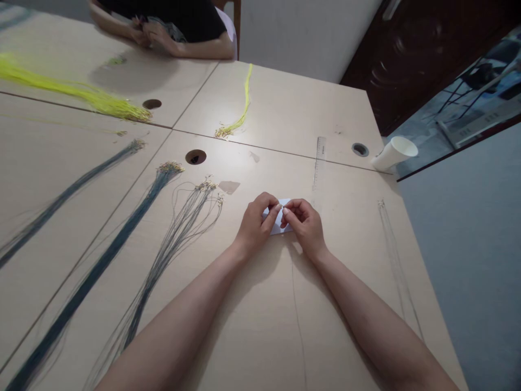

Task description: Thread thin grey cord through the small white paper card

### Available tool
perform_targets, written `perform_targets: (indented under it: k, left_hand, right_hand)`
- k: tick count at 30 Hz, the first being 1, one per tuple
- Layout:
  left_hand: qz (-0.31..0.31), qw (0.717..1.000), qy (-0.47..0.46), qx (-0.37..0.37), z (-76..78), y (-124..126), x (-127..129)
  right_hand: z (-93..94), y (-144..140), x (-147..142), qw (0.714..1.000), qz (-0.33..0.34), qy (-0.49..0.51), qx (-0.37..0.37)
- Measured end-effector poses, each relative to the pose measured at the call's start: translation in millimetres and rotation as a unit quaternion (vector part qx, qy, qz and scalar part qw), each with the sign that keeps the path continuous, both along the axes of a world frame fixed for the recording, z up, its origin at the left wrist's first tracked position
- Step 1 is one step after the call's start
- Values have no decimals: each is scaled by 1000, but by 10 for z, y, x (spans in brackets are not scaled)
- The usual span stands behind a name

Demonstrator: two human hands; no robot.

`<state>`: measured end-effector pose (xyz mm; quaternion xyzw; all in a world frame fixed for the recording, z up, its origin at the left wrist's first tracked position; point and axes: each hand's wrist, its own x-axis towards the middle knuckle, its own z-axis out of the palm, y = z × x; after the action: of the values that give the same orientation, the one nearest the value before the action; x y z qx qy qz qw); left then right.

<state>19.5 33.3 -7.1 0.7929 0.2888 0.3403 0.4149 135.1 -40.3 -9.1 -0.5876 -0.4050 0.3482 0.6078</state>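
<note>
Fingertips of both hands, left (256, 222) and right (305, 222), pinch together over a small white card (280, 224) on the table (252, 326), steadying a thin cord (297, 304) (its end hidden) that trails toward the person.

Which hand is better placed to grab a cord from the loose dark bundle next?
Left, probably. The loose dark cords lie on the left hand side; the right hand would have to cross over. Both now pinch the small white card.
</note>
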Motion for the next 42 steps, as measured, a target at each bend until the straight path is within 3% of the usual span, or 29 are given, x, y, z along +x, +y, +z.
perform_targets:
  k: [17, 42]
  left_hand:
    - [-1, 996, -1, -90, 24, -9, -2]
    - [-29, 995, 3, -97, 36, 14, 2]
  right_hand:
    - [-23, -11, -29, 998, -28, -50, -6]
    - [-30, -9, -35, 997, -49, -54, -12]
